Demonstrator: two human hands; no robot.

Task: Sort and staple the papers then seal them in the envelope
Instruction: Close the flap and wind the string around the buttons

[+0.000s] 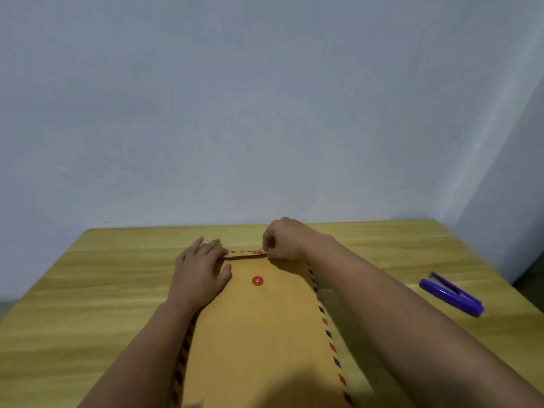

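Kraft envelope (259,334) is laid lengthwise away from the viewer on the worktop (88,290). Its far flap (245,254) is pinched by the right hand (287,240); the left hand (200,269) is pressed flat, fingers spread, beside the red button (257,280).

Both bare forearms reach forward over the envelope (259,334). Left hand (200,270) lies flat, palm down, fingers spread on its far left corner. Right hand (287,240) is curled at its far edge, fingertips pinched together.
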